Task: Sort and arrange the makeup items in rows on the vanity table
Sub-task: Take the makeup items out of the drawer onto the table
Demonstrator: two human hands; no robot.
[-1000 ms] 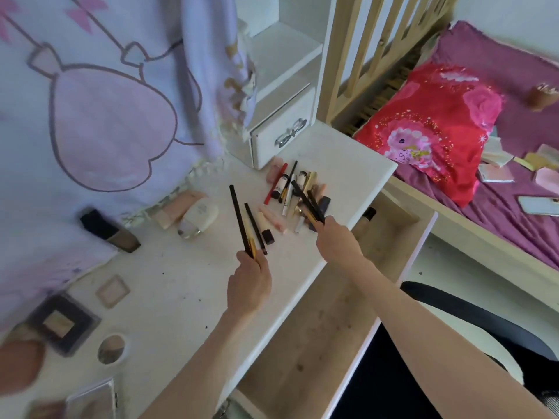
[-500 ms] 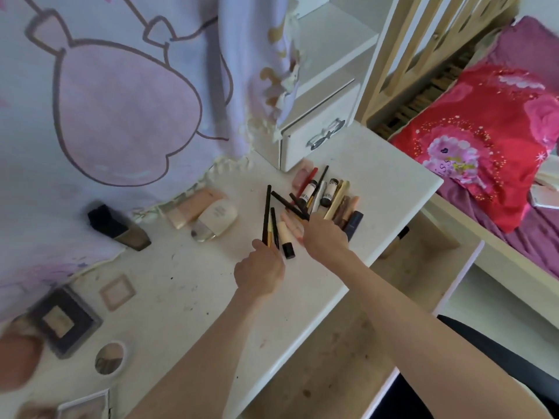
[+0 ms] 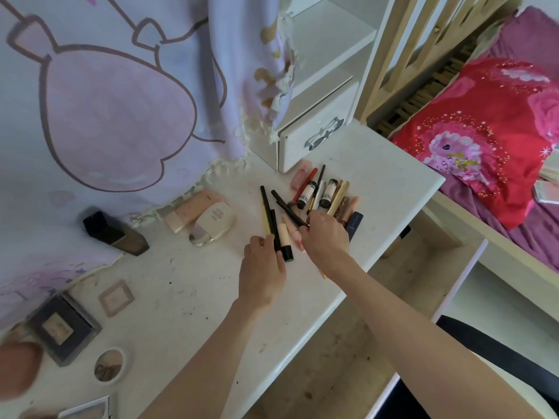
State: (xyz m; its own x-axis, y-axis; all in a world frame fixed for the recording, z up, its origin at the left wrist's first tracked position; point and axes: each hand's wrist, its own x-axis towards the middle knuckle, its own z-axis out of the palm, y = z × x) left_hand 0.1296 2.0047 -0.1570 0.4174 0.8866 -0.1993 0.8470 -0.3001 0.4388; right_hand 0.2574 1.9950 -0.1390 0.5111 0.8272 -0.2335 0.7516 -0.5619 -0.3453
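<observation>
A white, scuffed vanity table (image 3: 169,297) runs across the view, with a pale lilac cloth printed with a pink cartoon shape (image 3: 115,116) hanging over its far side and a small white drawer unit with a bow-shaped handle (image 3: 314,137) standing on it. Just in front of that drawer lies a loose cluster of lipstick tubes, pencils and slim makeup sticks (image 3: 323,195), touching and overlapping one another. The right hand (image 3: 326,237) rests on the near edge of this cluster, fingers curled round a thin black makeup pencil (image 3: 287,208) that slants up to the left. Just beside it, the left hand (image 3: 262,273) pinches the near ends of two long black pencils (image 3: 267,213), which lie side by side next to a cream tube with a black cap (image 3: 285,241). Well to the left sit two beige foundation bottles (image 3: 205,219).
</observation>
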